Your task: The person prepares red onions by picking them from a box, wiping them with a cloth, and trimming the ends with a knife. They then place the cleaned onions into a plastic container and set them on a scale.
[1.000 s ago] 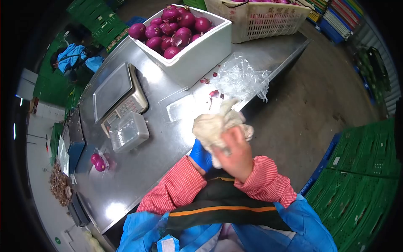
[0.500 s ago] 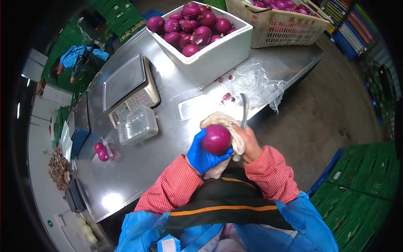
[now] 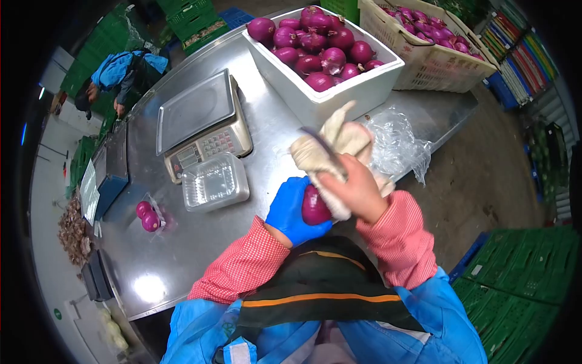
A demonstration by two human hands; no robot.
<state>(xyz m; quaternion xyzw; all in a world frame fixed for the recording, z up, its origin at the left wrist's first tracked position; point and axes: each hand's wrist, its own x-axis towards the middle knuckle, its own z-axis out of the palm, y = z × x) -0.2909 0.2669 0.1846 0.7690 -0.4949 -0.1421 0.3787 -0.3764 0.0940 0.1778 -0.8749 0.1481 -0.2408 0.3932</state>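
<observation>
My left hand [image 3: 290,212], in a blue glove, is wrapped round a purple onion [image 3: 313,209] in front of my apron. A pale cloth [image 3: 312,161] is gripped in my bare right hand [image 3: 361,191], its lower part pressed against the onion's right side. The same hand holds a knife [image 3: 320,144] with a curved blade, blurred by motion and lying across the cloth. Cloth and fingers hide the knife's handle and part of the onion.
On the metal table [image 3: 182,261] stand a foam box [image 3: 345,100] of onions, a crate [image 3: 418,70], a scale [image 3: 197,112] and a clear plastic tray [image 3: 215,185]. Bagged onions [image 3: 150,218] and crumpled film [image 3: 397,142] lie there too. A co-worker [image 3: 115,73] bends at far left.
My right hand has brought the cloth up and over the onion's right side. The knife has swung from upright to slanting left. The view has shifted slightly.
</observation>
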